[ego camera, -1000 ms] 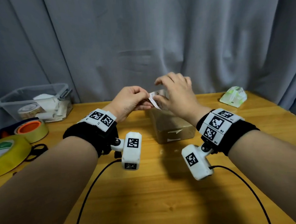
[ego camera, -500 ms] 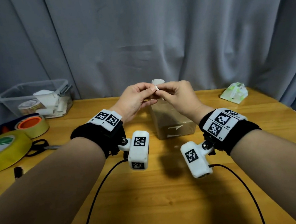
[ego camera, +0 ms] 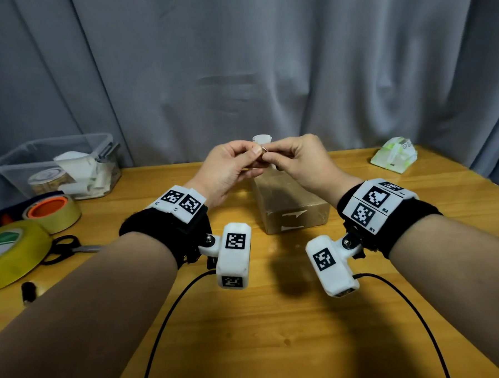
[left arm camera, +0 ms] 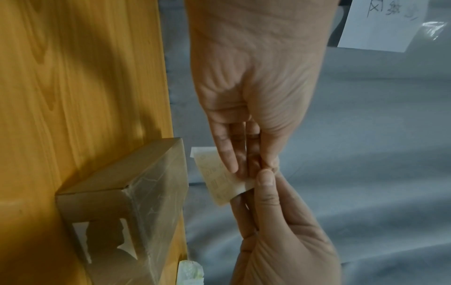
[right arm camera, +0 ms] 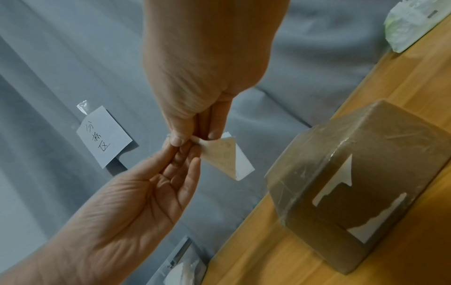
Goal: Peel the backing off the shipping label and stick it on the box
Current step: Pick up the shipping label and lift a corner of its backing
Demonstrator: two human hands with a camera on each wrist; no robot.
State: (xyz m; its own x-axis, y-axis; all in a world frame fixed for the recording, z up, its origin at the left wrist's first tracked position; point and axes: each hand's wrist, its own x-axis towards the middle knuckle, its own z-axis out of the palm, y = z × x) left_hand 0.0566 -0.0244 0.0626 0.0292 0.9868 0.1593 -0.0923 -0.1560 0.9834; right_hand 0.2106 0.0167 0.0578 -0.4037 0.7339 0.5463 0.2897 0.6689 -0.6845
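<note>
A small white shipping label (ego camera: 261, 138) is held in the air above the far end of the brown, tape-wrapped cardboard box (ego camera: 289, 198). My left hand (ego camera: 229, 166) and right hand (ego camera: 296, 160) meet at it, and each pinches one edge between thumb and fingers. In the left wrist view the label (left arm camera: 219, 185) hangs below my left hand (left arm camera: 256, 86), with the right hand (left arm camera: 280, 231) pinching its corner. In the right wrist view the label (right arm camera: 227, 156) shows a beige printed layer and a white layer parted at one corner, beside the box (right arm camera: 366, 154).
At the table's far left stands a clear plastic bin (ego camera: 53, 167) with paper scraps. Two tape rolls (ego camera: 53, 212) (ego camera: 11, 253), scissors (ego camera: 63, 247) and a black marker (ego camera: 28, 290) lie at the left. A green-white packet (ego camera: 394, 155) sits far right. A grey curtain hangs behind.
Both hands have risen slightly and closed fingertip to fingertip. The right hand's fingers have curled in, and the label now stands nearly edge-on between the two pinches.
</note>
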